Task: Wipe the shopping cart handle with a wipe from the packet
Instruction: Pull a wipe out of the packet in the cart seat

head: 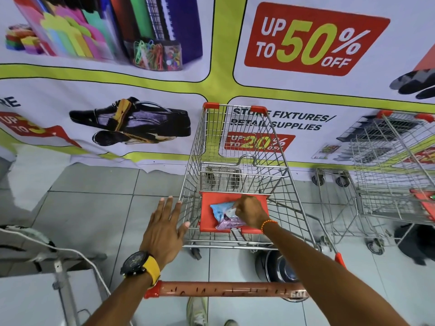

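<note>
Your left hand (164,228) hovers flat over the near left corner of the shopping cart (237,161), fingers (170,207) spread and released, gripping nothing; the thumb tip sits just beside the cart's wire rim. A black watch with a yellow strap (141,267) is on that wrist. To the right, the wipe packet (222,214) lies on the red child-seat flap (207,208) inside the cart. Your right hand (250,212) rests on the packet's right side, fingers clenched on a white wipe (231,211) at the packet's top. An orange bracelet (268,224) circles that wrist. The cart handle (223,289) runs across near you, beneath both forearms, untouched. A second cart (395,161) stands far right.
</note>
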